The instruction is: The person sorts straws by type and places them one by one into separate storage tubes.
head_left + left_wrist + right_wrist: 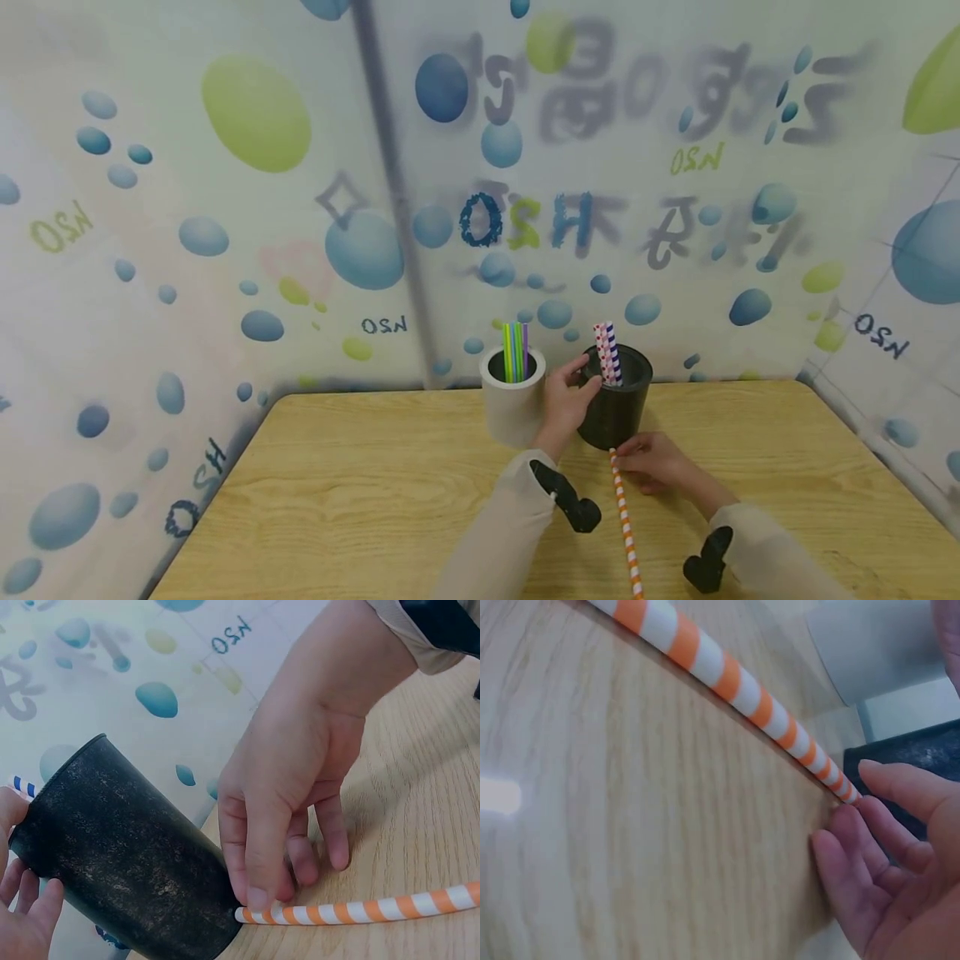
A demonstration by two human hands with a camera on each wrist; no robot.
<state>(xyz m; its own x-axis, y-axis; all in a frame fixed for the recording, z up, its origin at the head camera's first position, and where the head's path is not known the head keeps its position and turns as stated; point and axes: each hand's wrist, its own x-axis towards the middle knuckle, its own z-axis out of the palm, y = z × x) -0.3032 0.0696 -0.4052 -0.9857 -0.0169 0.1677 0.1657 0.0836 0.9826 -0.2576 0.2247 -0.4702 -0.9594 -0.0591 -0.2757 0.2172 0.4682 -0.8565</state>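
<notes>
Nearest the front edge of the wooden counter [360,500], an orange-and-white striped straw [626,525] lies flat on the wood, running from that edge back toward the middle. Its far tip ends right at the foot of a black cup [617,408]. The right hand [654,462] rests on the counter beside that tip, its fingers [259,862] curled down and pinching the straw's end between thumb and forefinger; the left wrist view shows the fingertip pressed on the tip, just against the cup's base.

Just behind, the left hand [564,400] reaches to the black cup and holds it at the rim, thumb and fingers wrapped on its left side. The cup stands near the middle of the counter's back edge, and it holds several red-and-white and blue-and-white striped straws [609,354] standing upright.

Just left of it, the left hand between the two, stands a white cup [512,408] with green, yellow and purple straws [515,352] upright inside.

Behind the back edge hangs a backdrop [255,208] printed with blue and green bubbles.
</notes>
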